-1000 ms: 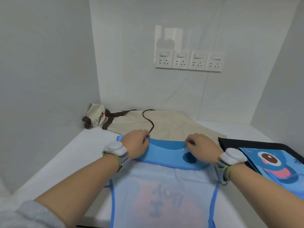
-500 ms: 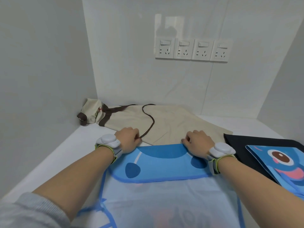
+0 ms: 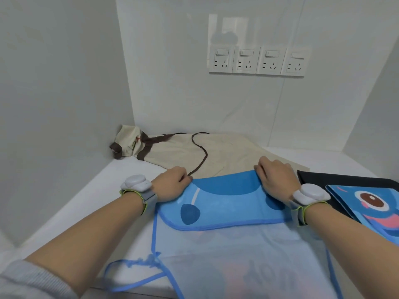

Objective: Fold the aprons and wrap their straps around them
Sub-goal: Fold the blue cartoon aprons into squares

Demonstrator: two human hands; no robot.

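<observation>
A light blue apron (image 3: pixel 226 251) with a darker blue trim lies flat before me on the white table (image 3: pixel 90 203), its far part folded back so the bright printed side (image 3: pixel 224 201) faces up. My left hand (image 3: pixel 170 184) pinches the folded edge at its far left corner. At the far right corner my right hand (image 3: pixel 274 178) grips the same edge with curled fingers. A blue strap (image 3: pixel 133 275) loops off the apron's near left side.
A beige apron (image 3: pixel 172 152) with a brown strap (image 3: pixel 200 152) lies against the back wall, bunched in the left corner. At right, a black cloth (image 3: pixel 336 180) carries a blue cartoon-print apron (image 3: pixel 371 208). Wall sockets (image 3: pixel 257 59) sit above.
Both hands have carried the folded edge away from me toward the beige apron, widening the turned-over blue band, and have stayed at its corners. The view has dipped slightly.
</observation>
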